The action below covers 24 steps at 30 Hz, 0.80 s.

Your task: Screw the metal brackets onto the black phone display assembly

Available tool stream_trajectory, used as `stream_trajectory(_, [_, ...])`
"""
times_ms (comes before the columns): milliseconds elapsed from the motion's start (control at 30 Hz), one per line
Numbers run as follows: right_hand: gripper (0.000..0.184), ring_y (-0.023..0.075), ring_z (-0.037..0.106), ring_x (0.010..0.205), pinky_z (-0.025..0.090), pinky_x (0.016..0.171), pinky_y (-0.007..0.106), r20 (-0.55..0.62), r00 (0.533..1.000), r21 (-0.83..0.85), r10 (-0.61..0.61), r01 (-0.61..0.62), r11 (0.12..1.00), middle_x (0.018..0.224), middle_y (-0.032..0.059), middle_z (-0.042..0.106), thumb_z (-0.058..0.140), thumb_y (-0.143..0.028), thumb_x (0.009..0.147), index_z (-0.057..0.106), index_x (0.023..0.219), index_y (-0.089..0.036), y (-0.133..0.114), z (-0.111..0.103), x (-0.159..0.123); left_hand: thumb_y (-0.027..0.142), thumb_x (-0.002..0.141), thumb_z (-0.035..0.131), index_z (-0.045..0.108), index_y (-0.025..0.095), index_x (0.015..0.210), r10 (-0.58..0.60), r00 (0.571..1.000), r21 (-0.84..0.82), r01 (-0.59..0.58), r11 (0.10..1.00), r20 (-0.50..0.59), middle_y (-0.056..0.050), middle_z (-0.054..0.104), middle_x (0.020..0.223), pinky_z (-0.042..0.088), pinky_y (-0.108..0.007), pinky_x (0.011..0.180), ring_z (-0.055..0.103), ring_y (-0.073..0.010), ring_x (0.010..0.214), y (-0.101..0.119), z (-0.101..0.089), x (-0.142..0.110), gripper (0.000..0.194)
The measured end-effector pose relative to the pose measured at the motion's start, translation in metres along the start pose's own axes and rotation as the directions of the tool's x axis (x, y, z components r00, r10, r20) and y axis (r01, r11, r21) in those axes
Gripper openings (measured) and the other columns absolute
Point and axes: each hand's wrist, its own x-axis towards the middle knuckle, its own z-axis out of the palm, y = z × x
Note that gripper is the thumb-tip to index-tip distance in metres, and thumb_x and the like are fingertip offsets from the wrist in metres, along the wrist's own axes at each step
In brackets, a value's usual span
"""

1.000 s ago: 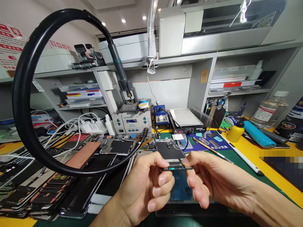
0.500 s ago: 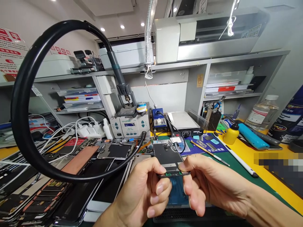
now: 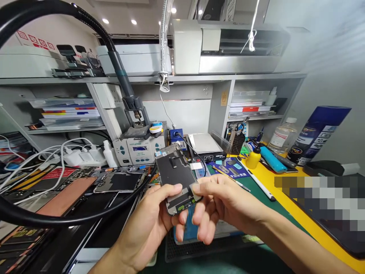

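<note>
My left hand [image 3: 152,220] grips the left edge of a phone screen [image 3: 173,169], thumb on top and fingers beneath. The screen's dark back faces up, with metal plates and a small green-marked strip at its near end. It tilts, its far end leaning left. My right hand [image 3: 225,203] pinches the near right corner between thumb and fingers. Below my hands lies a blue mat [image 3: 188,224] on a black vented tray [image 3: 182,249], partly hidden by my fingers.
Stacked phone parts [image 3: 65,198] fill the left, crossed by a thick black hose [image 3: 85,221]. A hot air station [image 3: 139,150] and a heating plate [image 3: 205,144] stand behind. On the right are a white pen-like tool [image 3: 258,182], a yellow bottle [image 3: 253,158] and a blue spray can [image 3: 319,133].
The phone screen has turned from square-on to slanted and tipped, showing more of its back. My left hand has slid further along its left edge. The camera view has swung right.
</note>
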Motion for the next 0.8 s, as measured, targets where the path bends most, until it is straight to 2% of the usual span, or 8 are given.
stream_trajectory(100, [0.040, 0.0208, 0.074, 0.056, 0.061, 0.052, 0.030, -0.118, 0.987, -0.232, -0.106, 0.076, 0.970, 0.070, 0.0116, 0.074, 0.061, -0.047, 0.089, 0.069, 0.083, -0.008, -0.012, -0.005, -0.004, 0.023, 0.089, 0.059, 0.068, 0.012, 0.069, 0.085, 0.995, -0.005, -0.085, 0.996, -0.058, -0.003, 0.061, 0.054, 0.050, -0.023, 0.040, 0.055, -0.0132, 0.046, 0.008, -0.006, -0.001, 0.024])
stream_trajectory(133, [0.041, 0.0214, 0.074, 0.059, 0.062, 0.055, 0.032, -0.171, 0.973, -0.351, -0.154, 0.086, 0.932, 0.074, 0.0113, 0.075, 0.060, -0.050, 0.090, 0.067, 0.089, -0.010, -0.017, -0.010, -0.007, 0.022, 0.087, 0.061, 0.066, 0.013, 0.066, 0.109, 0.990, 0.001, -0.110, 0.994, -0.094, -0.003, 0.061, 0.054, 0.051, -0.023, 0.041, 0.055, -0.0132, 0.046, 0.011, -0.008, -0.002, 0.023])
stream_trajectory(200, [0.036, 0.0191, 0.074, 0.065, 0.061, 0.061, 0.031, -0.283, 0.910, -0.598, -0.302, 0.079, 0.798, 0.081, 0.0086, 0.075, 0.060, -0.050, 0.091, 0.064, 0.097, -0.014, -0.030, -0.022, -0.013, 0.021, 0.084, 0.064, 0.063, 0.015, 0.061, 0.145, 0.975, 0.025, -0.142, 0.989, -0.168, -0.002, 0.062, 0.054, 0.051, -0.023, 0.042, 0.057, -0.0133, 0.046, 0.016, -0.012, -0.002, 0.024])
stream_trajectory(300, [0.037, 0.0119, 0.061, 0.053, 0.051, 0.051, 0.021, -0.350, 0.841, -0.749, -0.412, 0.013, 0.662, 0.064, 0.0005, 0.064, 0.065, -0.050, 0.088, 0.061, 0.076, -0.016, -0.048, -0.044, -0.025, 0.020, 0.078, 0.071, 0.063, 0.015, 0.060, 0.199, 0.944, 0.065, -0.189, 0.980, -0.262, -0.002, 0.062, 0.054, 0.051, -0.023, 0.043, 0.060, -0.0152, 0.049, 0.020, -0.017, -0.001, 0.019])
stream_trajectory(400, [0.034, 0.0122, 0.054, 0.052, 0.042, 0.045, 0.021, -0.319, 0.886, -0.847, -0.337, -0.107, 0.520, 0.061, -0.0017, 0.060, 0.070, -0.047, 0.083, 0.067, 0.074, -0.015, -0.058, -0.057, -0.036, 0.020, 0.073, 0.075, 0.064, 0.015, 0.061, 0.242, 0.924, 0.076, -0.230, 0.970, -0.297, 0.001, 0.060, 0.058, 0.052, -0.026, 0.042, 0.063, -0.0180, 0.054, 0.020, -0.017, 0.002, 0.017])
stream_trajectory(533, [0.023, 0.0138, 0.055, 0.060, 0.036, 0.049, 0.022, -0.271, 0.949, -0.923, -0.163, -0.208, 0.325, 0.067, -0.0005, 0.066, 0.079, -0.039, 0.074, 0.075, 0.077, -0.017, -0.053, -0.052, -0.040, 0.021, 0.074, 0.074, 0.064, 0.015, 0.061, 0.277, 0.910, 0.089, -0.262, 0.961, -0.310, 0.001, 0.058, 0.059, 0.051, -0.027, 0.042, 0.063, -0.0190, 0.056, 0.018, -0.016, 0.003, 0.017])
stream_trajectory(667, [0.028, 0.0171, 0.059, 0.064, 0.034, 0.049, 0.023, -0.287, 0.953, -0.943, -0.094, -0.264, 0.202, 0.073, 0.0014, 0.071, 0.079, -0.044, 0.071, 0.076, 0.082, -0.018, -0.041, -0.042, -0.036, 0.018, 0.075, 0.072, 0.061, 0.015, 0.064, 0.279, 0.902, 0.086, -0.266, 0.960, -0.330, 0.001, 0.059, 0.063, 0.052, -0.027, 0.043, 0.064, -0.0186, 0.057, 0.018, -0.014, 0.003, 0.016])
stream_trajectory(800, [0.025, 0.0167, 0.057, 0.060, 0.033, 0.048, 0.024, -0.303, 0.948, -0.948, -0.095, -0.289, 0.137, 0.071, 0.0018, 0.070, 0.074, -0.042, 0.075, 0.075, 0.082, -0.018, -0.035, -0.038, -0.032, 0.016, 0.077, 0.070, 0.062, 0.015, 0.069, 0.262, 0.892, 0.086, -0.248, 0.965, -0.367, 0.001, 0.060, 0.068, 0.053, -0.028, 0.044, 0.067, -0.0203, 0.062, 0.017, -0.011, 0.002, 0.012])
